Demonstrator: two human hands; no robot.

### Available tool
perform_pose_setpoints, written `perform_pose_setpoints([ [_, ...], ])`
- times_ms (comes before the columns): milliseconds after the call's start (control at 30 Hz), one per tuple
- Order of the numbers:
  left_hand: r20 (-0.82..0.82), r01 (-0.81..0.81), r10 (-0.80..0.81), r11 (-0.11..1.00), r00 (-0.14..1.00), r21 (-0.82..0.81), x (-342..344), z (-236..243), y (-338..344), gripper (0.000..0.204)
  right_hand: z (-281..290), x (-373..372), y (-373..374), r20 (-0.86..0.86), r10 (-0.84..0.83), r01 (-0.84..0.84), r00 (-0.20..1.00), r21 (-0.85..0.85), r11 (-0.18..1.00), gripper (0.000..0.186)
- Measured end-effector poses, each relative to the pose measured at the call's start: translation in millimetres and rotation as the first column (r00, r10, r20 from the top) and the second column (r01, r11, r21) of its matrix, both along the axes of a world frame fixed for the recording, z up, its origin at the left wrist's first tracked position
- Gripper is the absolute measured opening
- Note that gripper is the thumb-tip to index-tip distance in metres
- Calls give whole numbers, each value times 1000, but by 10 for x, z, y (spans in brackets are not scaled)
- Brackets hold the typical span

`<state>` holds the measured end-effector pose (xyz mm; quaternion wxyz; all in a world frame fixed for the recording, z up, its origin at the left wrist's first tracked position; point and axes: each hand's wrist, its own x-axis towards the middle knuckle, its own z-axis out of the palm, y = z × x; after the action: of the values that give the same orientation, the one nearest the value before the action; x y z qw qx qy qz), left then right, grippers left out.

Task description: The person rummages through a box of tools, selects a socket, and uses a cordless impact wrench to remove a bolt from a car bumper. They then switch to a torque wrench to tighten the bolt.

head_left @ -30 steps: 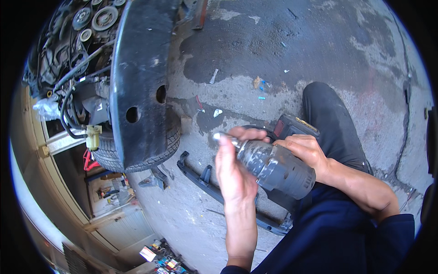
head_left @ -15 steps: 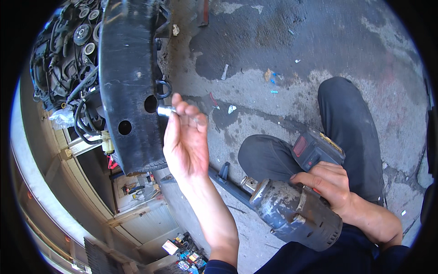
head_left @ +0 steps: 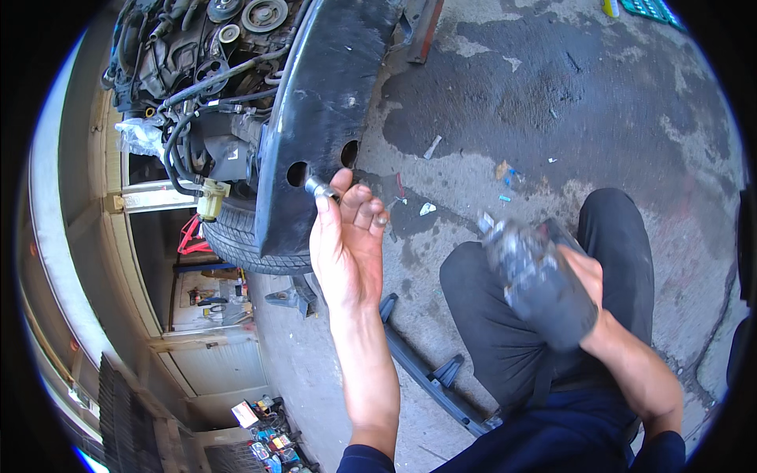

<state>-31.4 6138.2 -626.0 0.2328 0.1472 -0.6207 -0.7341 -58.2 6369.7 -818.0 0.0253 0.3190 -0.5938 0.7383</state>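
Note:
Between thumb and fingers, my left hand [head_left: 349,244] pinches a short silver socket [head_left: 319,188], palm turned up. The socket is held in front of the black bumper beam [head_left: 315,102], close to a round hole [head_left: 297,173] in it; whether it touches the beam I cannot tell. My right hand [head_left: 583,276] grips a scuffed dark impact wrench [head_left: 536,284] above my knees, smeared by motion. The wrench's square drive [head_left: 486,223] points up and to the left and carries no socket.
An exposed engine [head_left: 213,63] lies behind the beam at the left, with a tyre [head_left: 244,236] below it. A long black bracketed bar [head_left: 434,382] rests on the concrete floor beside my legs. Boxes and tools [head_left: 272,433] are piled at the lower left.
The view has shifted, showing more tyre and engine. My right hand has raised the impact wrench and turned its drive upward. My left hand still holds the socket, now beside the other beam hole.

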Motion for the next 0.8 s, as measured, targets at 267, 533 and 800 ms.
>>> perform_pose_setpoints([
  [267,1,23,-23,1000,1000,20,-67,-92,196,36,-926,-636,-789,160,144,-214,977,766,606,75],
  [533,117,36,-39,999,992,26,156,-182,199,36,-2135,-402,-827,198,50,-201,979,977,75,49],
  [800,261,-22,14,999,965,27,355,-823,271,33,-2533,-328,-849,136,181,-119,974,988,-102,64],
])
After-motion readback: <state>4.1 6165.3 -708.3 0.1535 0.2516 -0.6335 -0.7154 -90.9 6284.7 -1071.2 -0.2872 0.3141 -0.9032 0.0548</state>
